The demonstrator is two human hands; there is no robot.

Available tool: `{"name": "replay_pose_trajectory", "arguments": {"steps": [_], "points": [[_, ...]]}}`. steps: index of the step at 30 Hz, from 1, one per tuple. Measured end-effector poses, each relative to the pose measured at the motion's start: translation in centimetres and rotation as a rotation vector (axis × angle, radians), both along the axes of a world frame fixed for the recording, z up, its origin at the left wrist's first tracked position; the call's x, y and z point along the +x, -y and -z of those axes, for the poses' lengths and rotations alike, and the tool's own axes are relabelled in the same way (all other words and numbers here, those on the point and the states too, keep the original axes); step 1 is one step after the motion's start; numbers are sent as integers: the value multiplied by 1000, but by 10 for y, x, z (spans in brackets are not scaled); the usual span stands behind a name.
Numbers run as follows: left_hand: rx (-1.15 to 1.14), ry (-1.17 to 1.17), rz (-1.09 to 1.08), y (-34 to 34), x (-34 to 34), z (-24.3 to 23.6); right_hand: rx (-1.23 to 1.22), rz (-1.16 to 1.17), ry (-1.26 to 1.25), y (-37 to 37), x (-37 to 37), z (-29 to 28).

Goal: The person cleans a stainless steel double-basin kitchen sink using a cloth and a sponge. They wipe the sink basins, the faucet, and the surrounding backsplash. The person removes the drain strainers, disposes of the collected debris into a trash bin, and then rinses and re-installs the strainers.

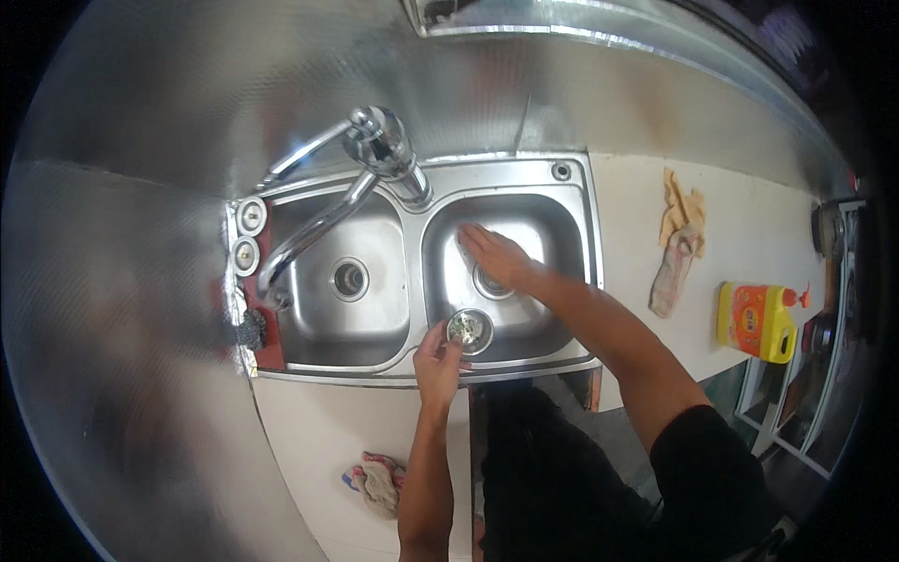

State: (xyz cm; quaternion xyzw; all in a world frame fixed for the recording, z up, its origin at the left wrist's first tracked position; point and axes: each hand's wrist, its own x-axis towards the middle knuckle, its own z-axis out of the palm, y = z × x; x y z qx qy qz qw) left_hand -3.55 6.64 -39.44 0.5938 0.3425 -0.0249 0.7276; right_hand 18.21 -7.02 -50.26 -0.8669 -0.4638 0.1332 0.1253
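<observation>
Steel, brushed and softly gleaming, is seen in the head view, pressed into a double-basin sink (506, 167) with rounded corners. A small round metal cup (470, 331), scattered inside with green and pale bits, is held near the front left corner of the right basin (554, 225); its rim is gripped by the curled fingers of the left hand (437, 361). The right hand (494, 255) is held open and flattened, fingers extended, partly over the drain (490, 282); whether the steel is touched cannot be told. Crumpled cloth (674, 262) is spread near the smooth worktop's (620, 351) back edge.
</observation>
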Motion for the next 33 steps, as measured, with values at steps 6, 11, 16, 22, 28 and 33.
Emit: {"name": "replay_pose_trajectory", "arguments": {"steps": [6,11,16,22,28,33], "points": [[-39,50,-49,-3,-1,1,-22,-77,52,-13,-9,43],[-70,22,-58,-8,-3,2,-21,-253,373,5,-21,41],[-63,16,-36,-6,-1,3,64,-283,290,12,4,48],[-30,42,-105,-3,-3,4,99,-218,58,13,12,53],[-40,45,-105,-4,0,2,-46,-103,51,17,21,50],[-6,30,-87,-3,1,1,-2,-56,-12,18,25,53]]}}
